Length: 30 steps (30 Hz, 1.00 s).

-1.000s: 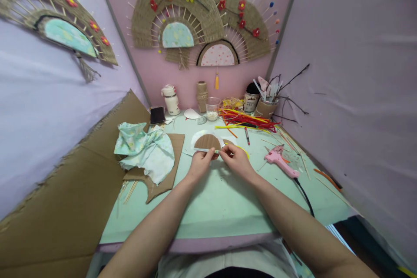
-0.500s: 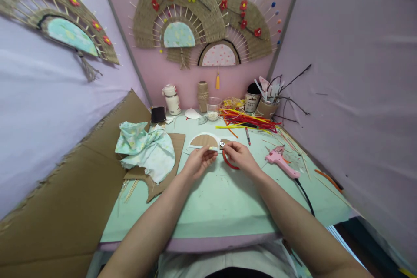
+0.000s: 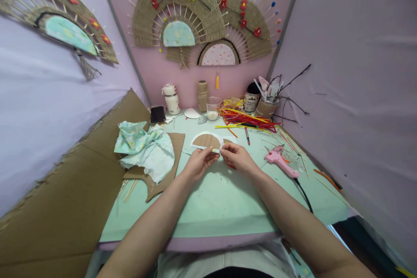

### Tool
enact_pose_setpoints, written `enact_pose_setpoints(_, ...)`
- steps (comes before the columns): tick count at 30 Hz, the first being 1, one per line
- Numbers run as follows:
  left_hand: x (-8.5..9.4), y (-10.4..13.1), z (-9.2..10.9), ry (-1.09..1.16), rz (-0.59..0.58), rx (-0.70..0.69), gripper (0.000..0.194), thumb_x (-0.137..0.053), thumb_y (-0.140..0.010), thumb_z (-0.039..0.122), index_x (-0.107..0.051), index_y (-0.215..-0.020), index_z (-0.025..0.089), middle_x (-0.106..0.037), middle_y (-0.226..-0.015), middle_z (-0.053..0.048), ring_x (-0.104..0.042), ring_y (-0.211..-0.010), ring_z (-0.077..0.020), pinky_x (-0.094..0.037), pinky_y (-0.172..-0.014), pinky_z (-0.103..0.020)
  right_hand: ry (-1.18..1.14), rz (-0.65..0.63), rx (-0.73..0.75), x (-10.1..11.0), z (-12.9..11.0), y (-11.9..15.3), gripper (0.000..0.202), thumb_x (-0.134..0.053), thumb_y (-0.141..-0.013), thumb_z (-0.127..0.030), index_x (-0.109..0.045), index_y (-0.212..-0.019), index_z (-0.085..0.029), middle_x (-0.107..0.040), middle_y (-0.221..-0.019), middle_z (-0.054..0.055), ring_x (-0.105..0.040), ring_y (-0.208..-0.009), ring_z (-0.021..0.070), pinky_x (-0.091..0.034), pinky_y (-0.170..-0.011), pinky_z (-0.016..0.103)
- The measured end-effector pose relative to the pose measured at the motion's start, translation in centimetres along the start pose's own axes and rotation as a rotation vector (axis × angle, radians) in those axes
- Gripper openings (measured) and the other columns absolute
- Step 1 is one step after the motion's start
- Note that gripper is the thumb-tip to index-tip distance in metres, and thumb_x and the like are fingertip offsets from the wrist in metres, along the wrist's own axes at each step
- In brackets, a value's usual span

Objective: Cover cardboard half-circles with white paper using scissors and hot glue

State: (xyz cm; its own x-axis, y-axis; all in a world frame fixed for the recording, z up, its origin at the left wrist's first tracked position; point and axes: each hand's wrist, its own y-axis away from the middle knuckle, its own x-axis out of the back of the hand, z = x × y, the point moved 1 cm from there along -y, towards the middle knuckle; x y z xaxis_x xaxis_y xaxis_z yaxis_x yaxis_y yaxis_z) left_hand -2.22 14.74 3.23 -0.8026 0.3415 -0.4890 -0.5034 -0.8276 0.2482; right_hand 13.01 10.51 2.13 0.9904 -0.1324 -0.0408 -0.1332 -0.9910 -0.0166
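A half-round cardboard piece (image 3: pixel 207 140) with a white border is held over the middle of the table. Along its straight edge runs a narrow folded strip with a pale pattern. My left hand (image 3: pixel 201 161) grips that edge from below, thumb on top. At the right corner, my right hand (image 3: pixel 237 155) pinches the border with thumb and fingertips. Beneath the right hand shows part of a curved red thing (image 3: pixel 232 166), mostly hidden. Just behind the fingers, another brown piece with a white edge (image 3: pixel 227 140) is partly covered.
Crumpled floral fabric (image 3: pixel 150 150) lies on cut cardboard (image 3: pixel 178 147) at left. A pink glue gun (image 3: pixel 282 163) with a black cord rests at right. Red and yellow pipe cleaners (image 3: pixel 247 118), a clear cup (image 3: pixel 213 108), twine (image 3: pixel 202 95) and a white bottle (image 3: pixel 171 99) stand behind.
My right hand has moved slightly left and down onto the cardboard piece's right corner. The small white bit with a dark mark at its fingertips no longer shows clearly. The cardboard piece shifted slightly right.
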Motion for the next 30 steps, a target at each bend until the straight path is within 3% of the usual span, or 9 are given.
enact_pose_setpoints(13,-0.1,-0.1,-0.2,-0.112,0.04,-0.034,0.021,-0.076,-0.076,0.029,-0.07,-0.075,0.008,-0.072,-0.07,-0.01,-0.067,-0.068,-0.0142,-0.053,-0.071,-0.025,0.047,0.01,-0.033,0.1,0.1,0.1,0.029,-0.072,-0.069,-0.045,-0.056,-0.069,-0.021,-0.048,-0.044,-0.008,-0.036,-0.038,0.0076,-0.025,-0.038,0.02)
enact_pose_setpoints(20,-0.1,0.0,-0.2,-0.006,0.001,0.011,0.016,-0.069,-0.081,0.022,-0.07,-0.074,0.008,-0.073,-0.072,-0.011,-0.068,-0.069,-0.0133,-0.055,-0.071,-0.022,0.028,0.022,-0.038,0.0,0.1,-0.1,0.038,-0.061,-0.076,-0.058,-0.055,-0.069,-0.021,-0.048,-0.049,-0.007,-0.039,-0.041,0.0084,-0.027,-0.041,0.021)
enact_pose_setpoints(26,-0.1,0.0,0.1,0.086,0.001,0.021,0.011,-0.065,-0.084,0.017,-0.07,-0.079,0.008,-0.073,-0.073,-0.01,-0.066,-0.066,-0.0118,-0.053,-0.063,-0.019,0.059,-0.086,0.049,-0.4,-0.8,0.5,0.033,-0.076,-0.066,-0.04,-0.061,-0.087,-0.019,-0.057,-0.066,-0.005,-0.044,-0.051,0.008,-0.032,-0.048,0.022)
enact_pose_setpoints(30,0.1,-0.1,0.1,0.088,0.011,0.038,0.011,-0.065,-0.083,0.017,-0.07,-0.08,0.008,-0.072,-0.07,-0.008,-0.065,-0.061,-0.0106,-0.048,-0.053,-0.016,0.054,-0.058,0.074,-0.6,-1.0,0.6,0.028,-0.074,-0.068,-0.036,-0.059,-0.083,-0.019,-0.057,-0.069,-0.004,-0.044,-0.053,0.0081,-0.032,-0.049,0.022)
